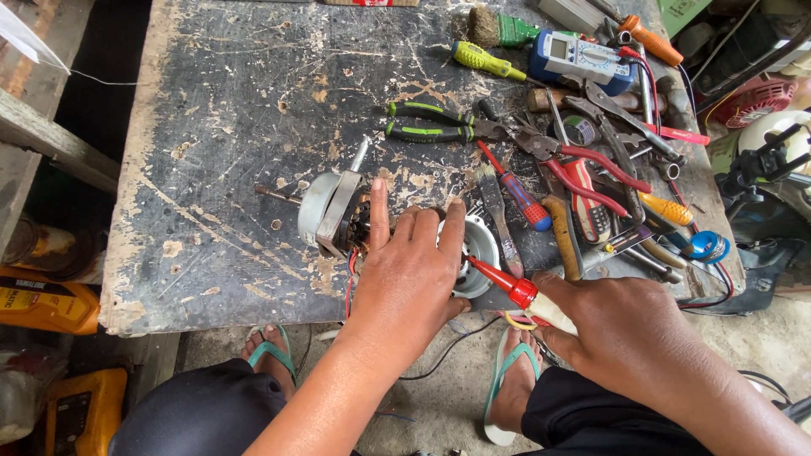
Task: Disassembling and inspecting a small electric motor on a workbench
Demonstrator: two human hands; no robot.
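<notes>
Right hand (629,333): gripping a red-and-cream screwdriver (515,291), fingers closed round its handle, tip pointing at the round metal cover (475,253).
Left hand (411,274): lying flat and open, pressing on that cover.
Motor (331,211): sitting just beyond the left fingertips on the worn table (236,127).
Beyond the right hand: pliers (435,122), a multimeter (581,59).
</notes>
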